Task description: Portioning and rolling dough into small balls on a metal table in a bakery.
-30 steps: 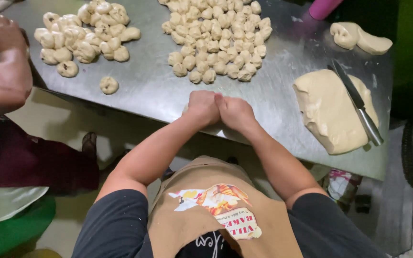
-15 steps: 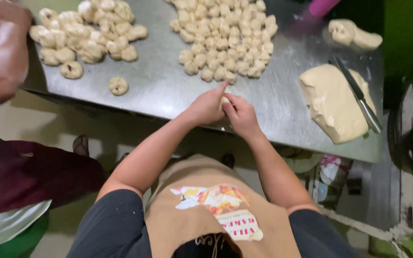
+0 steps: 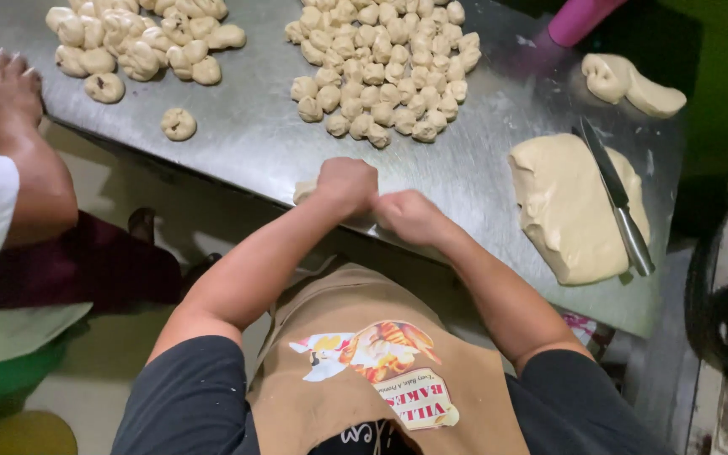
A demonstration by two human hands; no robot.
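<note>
A: Nearest first. Left hand (image 3: 347, 184) and right hand (image 3: 410, 216) sit side by side at the near edge of the steel table (image 3: 246, 135), knuckles almost touching.

B: Hand state?

A: Left is curled into a fist over a small dough piece (image 3: 305, 190); one end pokes out on its left side, right at the table edge. Right is curled too, but I cannot tell whether it grips anything (palm is turned away).

B: Room around them?

A: Bare steel ahead of the hands, up to the pile of cut dough pieces (image 3: 381, 67). To the right, the big dough slab (image 3: 570, 211) lies near the right edge with a knife (image 3: 618, 198) resting on top, well apart from the right hand.

B: Left side?

A: One shaped ring (image 3: 179, 124) sits alone near the front edge, open steel around it. Further back left, a heap of shaped rings (image 3: 141, 42).

B: Anyone else?

A: Another person's hand (image 3: 2, 93) rests on the left edge. Far right corner: two dough lumps (image 3: 634, 84) and a pink rolling pin (image 3: 579, 18).
</note>
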